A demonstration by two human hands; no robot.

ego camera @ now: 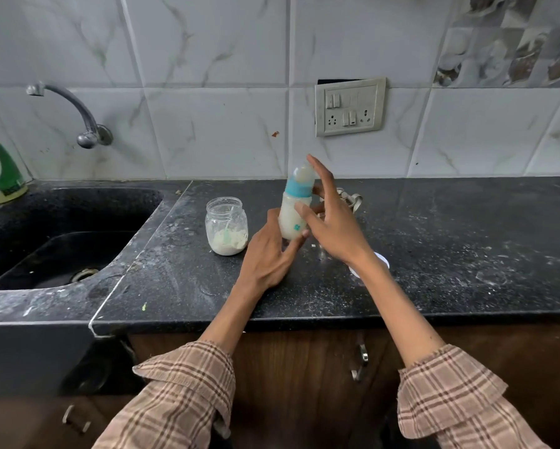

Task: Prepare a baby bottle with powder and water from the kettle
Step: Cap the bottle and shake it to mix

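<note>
The baby bottle [292,218] has a blue collar and a clear teat and holds milky white liquid. It stands slightly tilted over the black counter [466,247], pressed between my two hands. My left hand [267,257] lies against its lower left side with fingers stretched out. My right hand [332,222] presses its right side, fingers spread and extended past the teat. Just left of the bottle is an open clear jar [227,226] with white powder and a pale green scoop inside. No kettle is in view.
A black sink [58,241] fills the left, with a wall tap [78,115] above it and a green-topped soap bottle [5,176] at its corner. A white lid [382,261] peeks from behind my right wrist. A metal object [353,200] lies behind my right hand. A socket panel [350,106] is on the wall.
</note>
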